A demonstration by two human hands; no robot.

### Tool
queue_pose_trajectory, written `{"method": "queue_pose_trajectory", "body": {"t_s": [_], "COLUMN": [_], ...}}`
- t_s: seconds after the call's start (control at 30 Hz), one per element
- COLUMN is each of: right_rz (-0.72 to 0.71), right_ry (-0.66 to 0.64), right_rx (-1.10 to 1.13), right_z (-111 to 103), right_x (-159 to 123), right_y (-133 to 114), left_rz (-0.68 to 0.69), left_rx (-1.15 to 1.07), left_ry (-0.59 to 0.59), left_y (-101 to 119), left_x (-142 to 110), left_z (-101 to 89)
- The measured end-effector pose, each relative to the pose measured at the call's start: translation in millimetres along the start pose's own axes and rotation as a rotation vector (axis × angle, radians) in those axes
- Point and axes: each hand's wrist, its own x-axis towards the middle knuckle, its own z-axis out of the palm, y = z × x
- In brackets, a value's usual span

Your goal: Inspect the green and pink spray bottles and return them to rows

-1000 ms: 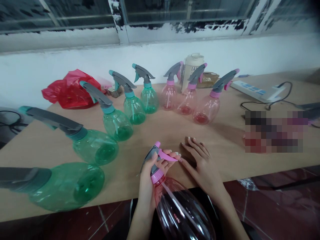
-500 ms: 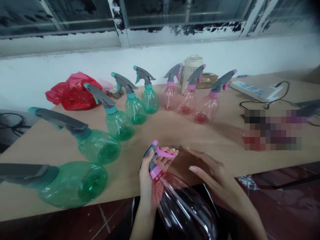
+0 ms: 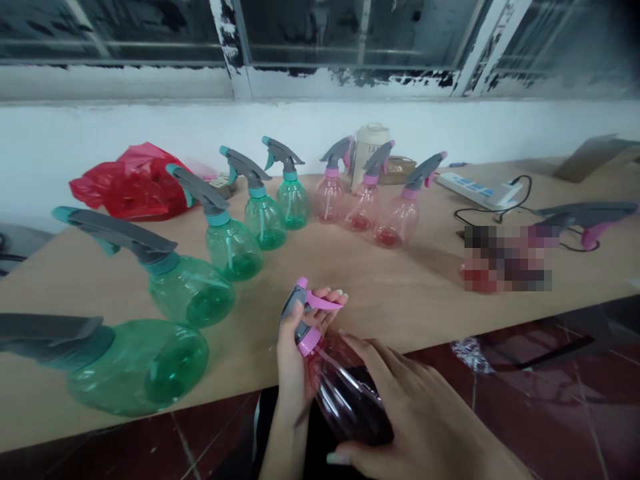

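Tilted at the table's front edge is a clear pink spray bottle with a grey and pink trigger head. My left hand is closed around its neck and head, thumb on the grey part and fingers behind the pink trigger. Over the bottle's body lies my right hand, its fingers and thumb curved around the sides; the palm hides much of the lower part. To the left stand several green spray bottles in a slanting row. Three pink spray bottles stand farther back, right of the green ones.
A red plastic bag lies at the back left. Behind the pink bottles are a pale cup and a small brown box. A white power strip with a black cable sits at right, near another, partly blurred pink spray bottle.
My right hand has moved in from the right and now curves around the bottle's body. My left hand keeps its hold on the head. The view has shifted slightly to the right.
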Motion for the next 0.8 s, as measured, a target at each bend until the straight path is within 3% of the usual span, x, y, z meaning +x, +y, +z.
{"method": "queue_pose_trajectory", "body": {"t_s": [0.13,0.27,0.37,0.5,0.67,0.8], "right_rz": [0.055,0.112,0.236,0.317,0.327,0.368], "right_ry": [-0.077,-0.024,0.195,0.66,0.842,0.86], "right_rx": [0.089,0.271,0.462,0.535,0.515,0.415], "right_z": [-17.3,-32.7,-32.9,-17.1,2.2,3.8], "right_x": [-6.5,-22.6,-26.4,-10.1,11.7,21.3], "right_y": [10.7,39.3,68.9,114.6,158.8,174.2], "left_rz": [-0.032,-0.015,0.006,-0.009,0.001,0.031], "left_rx": [0.078,0.159,0.243,0.356,0.446,0.501], "left_ry": [-0.158,-0.283,-0.333,-0.316,-0.268,-0.261], "left_y": [-1.1,-2.9,-2.5,-2.4,-5.9,-5.4], "left_x": [-4.2,-5.1,-3.1,0.0,2.7,0.8], "left_z": [-3.5,-10.0,-10.9,-9.8,-11.6,-9.3]}}
